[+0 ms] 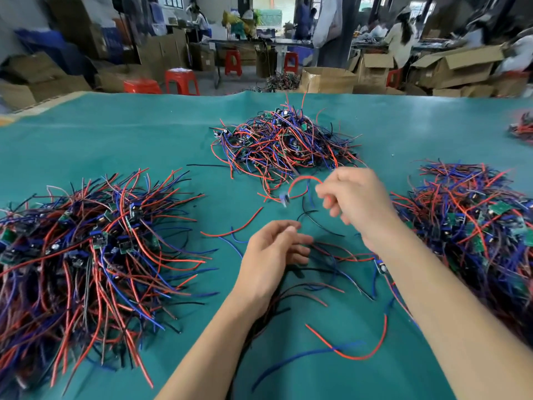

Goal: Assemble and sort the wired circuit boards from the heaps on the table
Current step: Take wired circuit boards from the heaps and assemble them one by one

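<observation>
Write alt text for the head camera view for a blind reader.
Right hand pinches a looped red wire with a small board dangling; left hand hovers loosely curled. Three heaps of wired boards surround them on a green mat.

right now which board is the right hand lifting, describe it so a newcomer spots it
On the green table, look just below the middle heap, in front of the right hand. A small blurred board hangs there from a looped red wire; unlike its neighbours, it is off the cloth.
</observation>
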Demonstrator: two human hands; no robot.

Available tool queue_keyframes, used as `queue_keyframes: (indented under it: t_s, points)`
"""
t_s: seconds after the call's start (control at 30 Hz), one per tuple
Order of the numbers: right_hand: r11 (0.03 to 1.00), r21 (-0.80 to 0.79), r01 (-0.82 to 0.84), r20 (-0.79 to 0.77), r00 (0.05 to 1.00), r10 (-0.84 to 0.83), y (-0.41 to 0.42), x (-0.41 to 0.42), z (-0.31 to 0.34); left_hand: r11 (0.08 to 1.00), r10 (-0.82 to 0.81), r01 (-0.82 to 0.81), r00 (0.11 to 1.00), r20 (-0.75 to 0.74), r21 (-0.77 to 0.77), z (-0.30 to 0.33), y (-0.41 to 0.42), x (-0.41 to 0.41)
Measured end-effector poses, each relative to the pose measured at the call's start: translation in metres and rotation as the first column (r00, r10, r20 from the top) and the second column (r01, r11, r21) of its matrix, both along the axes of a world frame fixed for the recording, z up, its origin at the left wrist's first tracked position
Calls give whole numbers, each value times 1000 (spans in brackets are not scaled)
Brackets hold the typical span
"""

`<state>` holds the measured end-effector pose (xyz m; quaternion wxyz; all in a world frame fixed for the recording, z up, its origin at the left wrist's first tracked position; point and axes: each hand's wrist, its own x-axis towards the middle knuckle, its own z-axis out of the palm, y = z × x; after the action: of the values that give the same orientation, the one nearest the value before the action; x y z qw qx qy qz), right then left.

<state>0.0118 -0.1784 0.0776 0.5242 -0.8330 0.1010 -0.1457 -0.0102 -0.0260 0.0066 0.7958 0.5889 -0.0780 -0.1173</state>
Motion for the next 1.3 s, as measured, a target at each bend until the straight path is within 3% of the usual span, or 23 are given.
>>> queue_keyframes:
  t_s: [0.13,0.3,0.43,0.53,0.67,0.83,0.93,1.03,1.2,1.3]
  points:
    - [940,-258,-224,23,971,238,5,-69,-16,996,-18,14,999,-47,-87,1,0,0]
    - [838,-379,-392,-36,911,410,15,-87,-47,999,-19,17,999,-44,-27,-1,2,1]
    - [856,-222,-466,-96,885,457,15,-85,-51,998,-37,36,999,10,57,1,4,-1]
    - [959,-95,-268,-17,963,267,16,-80,-53,996,-85,83,996,37,38,4,5,-3]
    - [998,-64,-13,131,991,21,6,-74,-58,991,-84,73,992,93,114,8,4,-7]
    - [957,173,-232,146,967,208,-2,-72,-55,982,-101,76,985,141,172,8,3,-10]
    - [954,187,-234,110,970,216,0,-72,-56,978,-109,79,983,150,193,6,4,-9]
    - [913,302,-274,89,962,259,-3,-71,-57,973,-137,103,977,162,206,5,4,-9]
    - [906,361,-222,90,975,203,-2,-71,-58,966,-198,166,967,159,198,3,6,-9]
    - [835,500,-228,97,973,208,3,-71,-58,969,-221,202,966,132,143,4,5,-9]
